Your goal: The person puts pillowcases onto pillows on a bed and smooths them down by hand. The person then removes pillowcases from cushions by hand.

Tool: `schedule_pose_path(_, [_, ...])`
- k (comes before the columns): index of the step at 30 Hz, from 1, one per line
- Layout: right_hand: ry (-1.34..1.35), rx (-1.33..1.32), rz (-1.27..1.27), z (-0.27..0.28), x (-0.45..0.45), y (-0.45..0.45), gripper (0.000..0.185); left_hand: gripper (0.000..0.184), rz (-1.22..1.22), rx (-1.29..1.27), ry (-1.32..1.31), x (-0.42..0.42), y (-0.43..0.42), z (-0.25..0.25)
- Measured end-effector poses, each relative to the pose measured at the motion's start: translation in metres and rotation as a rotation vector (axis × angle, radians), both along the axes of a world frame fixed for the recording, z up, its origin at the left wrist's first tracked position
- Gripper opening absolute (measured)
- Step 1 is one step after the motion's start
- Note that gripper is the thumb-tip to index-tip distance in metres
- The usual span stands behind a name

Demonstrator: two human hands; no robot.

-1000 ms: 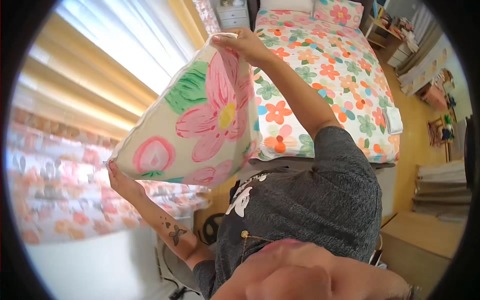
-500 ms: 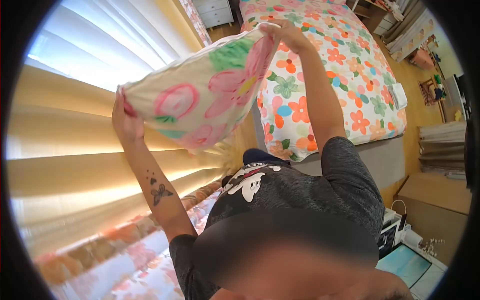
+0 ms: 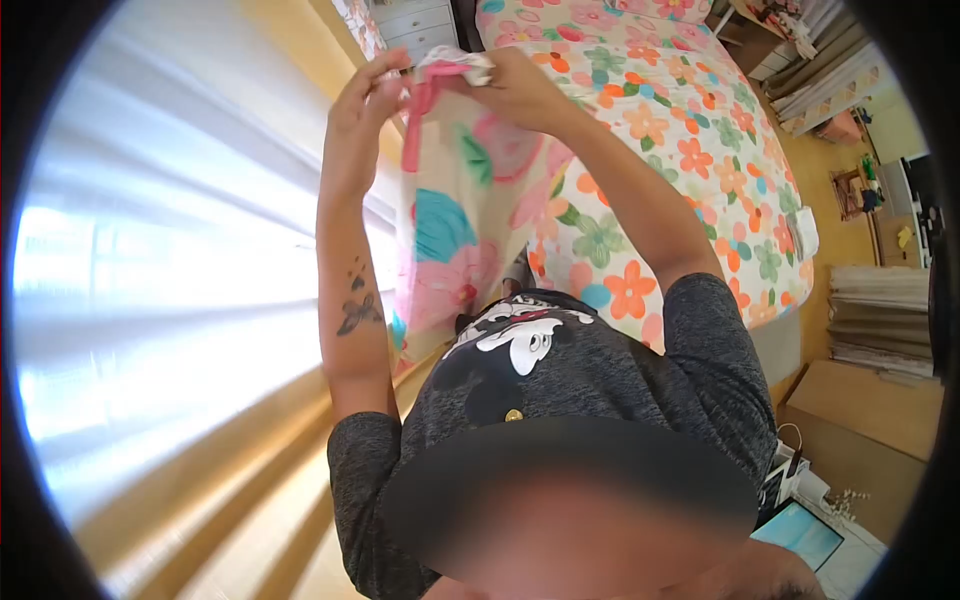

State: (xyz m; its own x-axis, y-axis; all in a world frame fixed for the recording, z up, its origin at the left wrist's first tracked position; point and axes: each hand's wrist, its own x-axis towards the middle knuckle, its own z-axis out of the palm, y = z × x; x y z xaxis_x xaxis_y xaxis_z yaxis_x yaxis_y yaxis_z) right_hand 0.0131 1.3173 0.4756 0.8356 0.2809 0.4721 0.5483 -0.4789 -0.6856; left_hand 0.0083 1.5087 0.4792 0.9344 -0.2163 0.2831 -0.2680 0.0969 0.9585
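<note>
A floral cloth [image 3: 450,225], cream with pink blossoms and blue and green patches, hangs in folds in front of my chest. My right hand [image 3: 520,92] grips its bunched upper edge, where white and pink fabric gathers. Just left of that edge is my left hand [image 3: 368,105], thumb and fingers apart and slightly blurred, with no cloth seen between them. The cloth's lower end drops beside my left forearm, and its far side is hidden by the folds.
A bed [image 3: 690,150] with a flowered cover lies ahead and right. Bright curtains [image 3: 170,270] hang close on my left. A white drawer unit [image 3: 415,22] stands at the far end. Cardboard [image 3: 870,410] and a tablet-like screen [image 3: 800,535] are at lower right.
My left hand has moved up and right toward my right hand and come off its cloth corner. The cloth, stretched wide before, now hangs down folded from my right hand.
</note>
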Motion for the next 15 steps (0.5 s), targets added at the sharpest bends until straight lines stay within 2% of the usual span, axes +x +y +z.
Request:
schedule_pose_path(1, [0.008, 0.003, 0.000, 0.002, 0.013, -0.008, 0.042, 0.046, -0.103, -0.054, -0.048, 0.009, 0.009, -0.008])
schedule_pose_path(3, [-0.004, 0.145, -0.107, 0.021, 0.040, -0.028, 0.035, 0.070, -0.201, 0.274, 0.088, 0.017, 0.025, -0.033])
schedule_pose_path(5, [0.170, 0.233, -0.229, 0.048, 0.057, -0.047, 0.028, 0.081, -0.289, 0.560, -0.052, 0.037, 0.038, -0.096])
schedule_pose_path(7, [-0.102, 0.284, -0.166, 0.059, 0.088, -0.072, 0.023, 0.090, -0.299, 0.419, 0.212, 0.052, 0.027, -0.133])
schedule_pose_path(8, [-0.101, 0.274, -0.181, 0.063, 0.102, -0.078, 0.023, 0.090, -0.315, 0.412, 0.211, 0.071, 0.028, -0.158])
schedule_pose_path(10, [-0.254, 0.644, -0.210, 0.069, 0.129, -0.089, 0.011, 0.089, -0.172, 0.534, 0.105, 0.119, 0.030, -0.199])
schedule_pose_path(13, [-0.561, 0.480, -0.494, 0.080, 0.182, -0.109, 0.016, 0.089, -0.202, 0.558, 0.072, 0.210, 0.023, -0.230])
schedule_pose_path(14, [-0.575, 0.472, -0.513, 0.089, 0.203, -0.113, 0.016, 0.079, -0.212, 0.587, 0.041, 0.242, 0.020, -0.238])
schedule_pose_path(15, [-0.673, 0.541, -0.555, 0.099, 0.227, -0.116, 0.016, 0.079, -0.231, 0.584, 0.021, 0.277, 0.016, -0.251])
